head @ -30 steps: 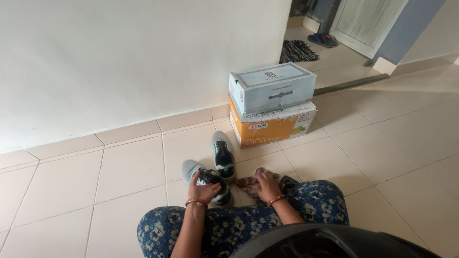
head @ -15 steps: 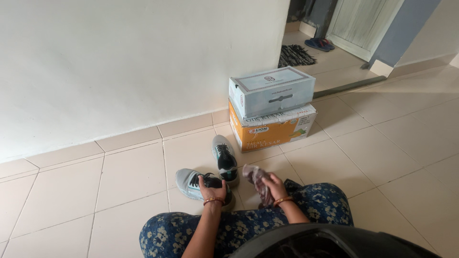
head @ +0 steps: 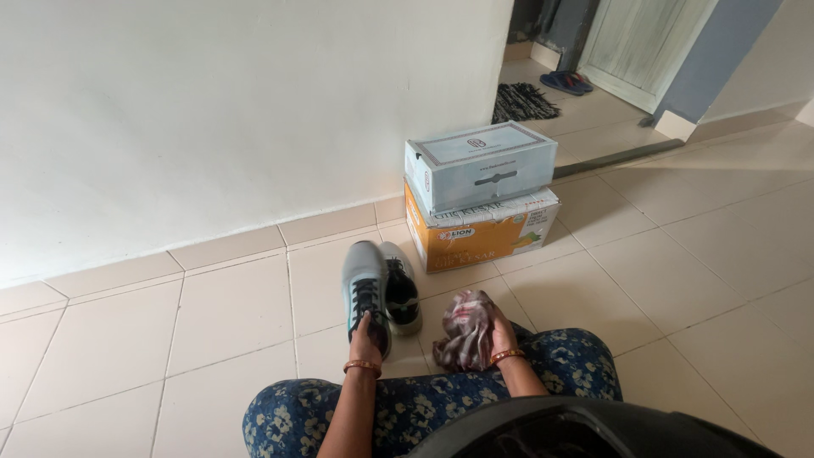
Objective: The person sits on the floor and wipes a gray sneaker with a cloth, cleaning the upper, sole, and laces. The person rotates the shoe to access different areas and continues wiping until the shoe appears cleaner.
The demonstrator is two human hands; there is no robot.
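Left hand [head: 365, 337]: fingers closed around the heel end of a grey sneaker [head: 366, 293], which is lifted off the tiled floor [head: 229, 314] with its toe pointing away from the person. An orange bangle sits on the wrist.

Right hand [head: 498, 332]: clutching a bunched, patterned brown-and-white cloth [head: 465, 329], held up just in front of the knee; fingers mostly hidden behind the cloth.

Second grey sneaker [head: 402, 287]: resting on the floor just beside the lifted one, on its right, toe toward the wall [head: 237, 110].

Pale blue shoebox [head: 480, 164]: stacked on an orange-and-white carton [head: 479, 229], near the wall, beyond the shoes.

Dark doormat [head: 523, 100] and blue slippers [head: 566, 80]: well apart, by the doorway.
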